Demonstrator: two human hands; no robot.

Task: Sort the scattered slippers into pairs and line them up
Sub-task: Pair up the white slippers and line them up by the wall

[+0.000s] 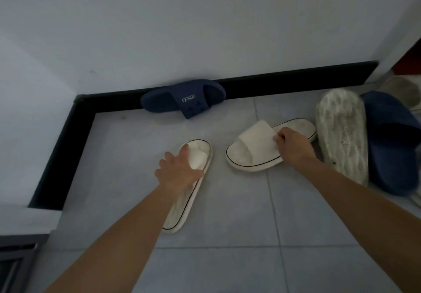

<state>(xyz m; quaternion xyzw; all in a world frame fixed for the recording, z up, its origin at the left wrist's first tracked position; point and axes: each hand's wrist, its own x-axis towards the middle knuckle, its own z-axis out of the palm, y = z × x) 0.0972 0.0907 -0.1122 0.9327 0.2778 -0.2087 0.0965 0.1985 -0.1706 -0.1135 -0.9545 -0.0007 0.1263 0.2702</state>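
Two white slippers with a thin black line round the sole lie on the grey tiled floor. My left hand (180, 171) rests on the strap of the left white slipper (182, 208), fingers spread over it. My right hand (292, 144) pinches the strap edge of the right white slipper (252, 149), which lies crosswise. A dark blue slipper (182, 99) leans against the black skirting at the wall. At the right, a white slipper lies sole up (341, 133) against a second dark blue slipper (391, 142).
A black skirting board (296, 76) runs along the white wall and turns a corner at the left. More pale footwear (401, 89) shows dimly at the far right edge. A dark frame (16, 260) stands at the lower left.
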